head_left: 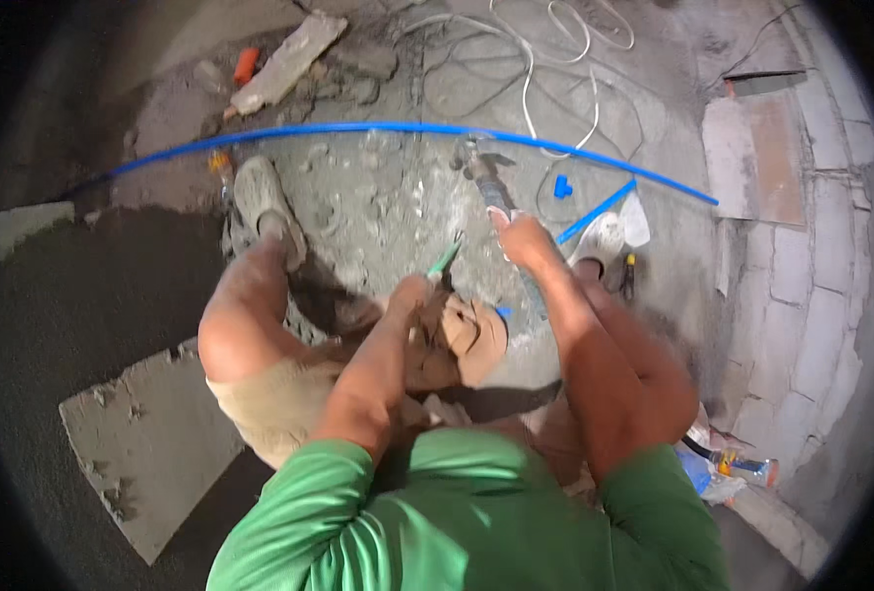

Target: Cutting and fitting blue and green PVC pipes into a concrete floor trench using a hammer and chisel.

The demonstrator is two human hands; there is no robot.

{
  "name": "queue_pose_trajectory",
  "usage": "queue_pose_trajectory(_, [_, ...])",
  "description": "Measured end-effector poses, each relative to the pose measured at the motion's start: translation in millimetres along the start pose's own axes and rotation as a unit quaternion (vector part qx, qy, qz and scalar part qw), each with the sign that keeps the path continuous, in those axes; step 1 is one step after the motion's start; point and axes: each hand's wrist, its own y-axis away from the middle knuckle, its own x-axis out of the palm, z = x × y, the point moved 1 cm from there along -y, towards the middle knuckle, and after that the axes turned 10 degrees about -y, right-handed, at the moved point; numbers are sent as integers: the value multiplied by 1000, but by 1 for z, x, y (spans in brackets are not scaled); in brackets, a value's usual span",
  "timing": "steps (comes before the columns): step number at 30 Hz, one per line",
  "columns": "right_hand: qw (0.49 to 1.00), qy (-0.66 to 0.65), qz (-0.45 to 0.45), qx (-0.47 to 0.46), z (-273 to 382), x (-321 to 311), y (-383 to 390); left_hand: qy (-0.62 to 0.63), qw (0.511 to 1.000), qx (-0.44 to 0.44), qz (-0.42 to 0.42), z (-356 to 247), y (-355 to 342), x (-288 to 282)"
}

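Observation:
Between my bare legs, my left hand [413, 294] is wrapped round a slim green chisel [444, 260]. Its tip points ahead, at the rough grey floor. My right hand [524, 241] grips the dark handle of a hammer [490, 187], with the head at the far end, close to a long blue pipe [378, 126]. The handle's other end runs back below my right wrist. Just behind the chisel lies a round tan object [476, 340] with dark cracks or folds, partly hidden by my left forearm.
A short blue pipe [595, 213] and a blue tee fitting [562, 186] lie by my right shoe. White cable [528, 79] coils beyond the long pipe. Broken slabs [289, 64] lie ahead and at left [151, 443]. A block wall [802, 256] stands right, near a clear bottle [752, 470].

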Motion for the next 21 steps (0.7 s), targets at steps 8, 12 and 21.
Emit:
queue_pose_trajectory(8, [952,-253,-92,-148,73,-65,21,-4,968,92,-233,47,-33,10])
queue_pose_trajectory(12, [915,-401,-32,-41,48,-49,46,172,971,7,-164,48,-21,0])
queue_pose_trajectory(21, [962,-267,-14,-59,-28,1,62,-78,931,165,-315,10,3,-14])
